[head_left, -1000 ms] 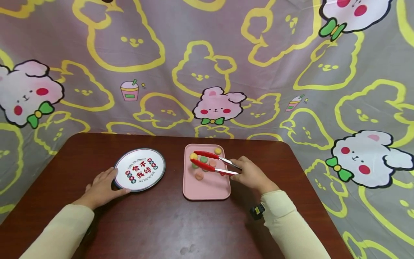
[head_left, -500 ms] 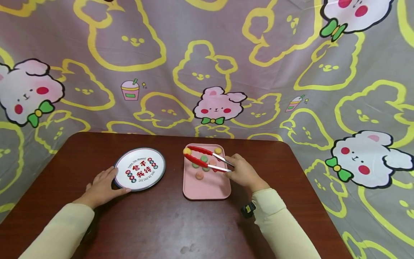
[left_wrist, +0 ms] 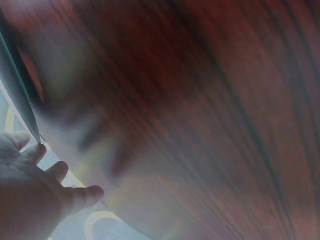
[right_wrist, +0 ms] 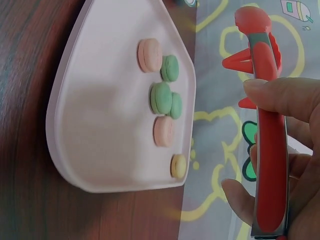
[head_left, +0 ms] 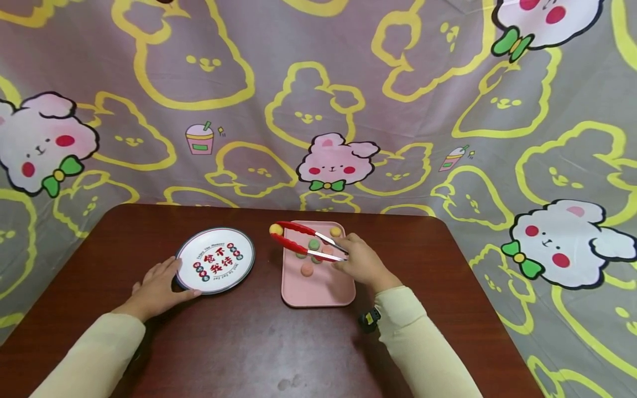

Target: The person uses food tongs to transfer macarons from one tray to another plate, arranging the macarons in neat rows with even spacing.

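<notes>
My right hand [head_left: 365, 262] grips red-and-silver tongs [head_left: 293, 245], which pinch a yellow macaron [head_left: 276, 230] at their tips, just past the left edge of the pink tray [head_left: 318, 290]. The right wrist view has my thumb along the red handle [right_wrist: 270, 165]; the macaron is hidden there. Pink macarons [right_wrist: 150, 55], green macarons [right_wrist: 161, 98] and a second yellow macaron [right_wrist: 178, 166] lie on the tray. On the left, my left hand [head_left: 156, 287] rests with spread fingers and thumb against the rim of a round white plate [head_left: 241, 271] with red lettering.
A dark wooden table [head_left: 278, 354] bears the plate and tray, with a gap between them. Behind it hangs a grey cloth [head_left: 239, 116] printed with yellow outlines and rabbits. A dark wrist device [head_left: 370, 319] sits at the right cuff.
My right hand has carried the tongs and yellow macaron leftward, from over the tray to beyond its left edge. The left hand and plate have stayed put.
</notes>
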A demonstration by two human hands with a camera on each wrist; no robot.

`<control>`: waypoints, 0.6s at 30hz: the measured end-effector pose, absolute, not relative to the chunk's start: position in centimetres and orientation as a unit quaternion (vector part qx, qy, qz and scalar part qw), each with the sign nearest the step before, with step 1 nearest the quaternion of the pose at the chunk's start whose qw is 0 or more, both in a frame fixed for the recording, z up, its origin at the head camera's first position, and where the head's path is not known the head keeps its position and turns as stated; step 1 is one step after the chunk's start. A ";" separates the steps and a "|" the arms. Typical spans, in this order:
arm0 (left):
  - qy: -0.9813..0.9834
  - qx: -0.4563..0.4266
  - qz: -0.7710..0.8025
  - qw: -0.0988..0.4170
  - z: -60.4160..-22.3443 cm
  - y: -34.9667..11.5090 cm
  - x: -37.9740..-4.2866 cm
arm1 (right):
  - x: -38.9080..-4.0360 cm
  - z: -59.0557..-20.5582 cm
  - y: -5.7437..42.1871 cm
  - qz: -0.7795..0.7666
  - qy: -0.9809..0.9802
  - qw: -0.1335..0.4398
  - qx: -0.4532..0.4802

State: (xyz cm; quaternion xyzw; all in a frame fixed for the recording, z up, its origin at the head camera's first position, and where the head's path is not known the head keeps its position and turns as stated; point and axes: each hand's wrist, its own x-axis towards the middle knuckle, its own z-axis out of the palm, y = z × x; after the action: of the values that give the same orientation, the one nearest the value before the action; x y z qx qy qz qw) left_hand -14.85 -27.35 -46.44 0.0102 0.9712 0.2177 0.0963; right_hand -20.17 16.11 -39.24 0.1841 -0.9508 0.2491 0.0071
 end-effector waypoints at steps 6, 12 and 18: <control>0.971 0.010 0.219 0.097 -46.5 -27.2 -14.8 | -20.2 -39.4 15.5 0.250 -0.948 0.019 0.194; 0.971 0.010 0.217 0.098 -46.5 -27.2 -14.9 | -20.3 -39.5 14.8 0.251 -0.946 0.026 0.204; 0.972 0.011 0.215 0.094 -46.5 -27.3 -14.9 | -20.6 -39.7 13.7 0.244 -0.944 0.037 0.219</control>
State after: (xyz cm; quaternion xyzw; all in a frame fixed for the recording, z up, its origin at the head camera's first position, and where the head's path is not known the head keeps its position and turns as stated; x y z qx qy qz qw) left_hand -14.85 -27.30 -46.45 0.0108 0.9721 0.2147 0.0939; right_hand -20.56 13.74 -39.70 0.2192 -0.9441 0.2435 0.0365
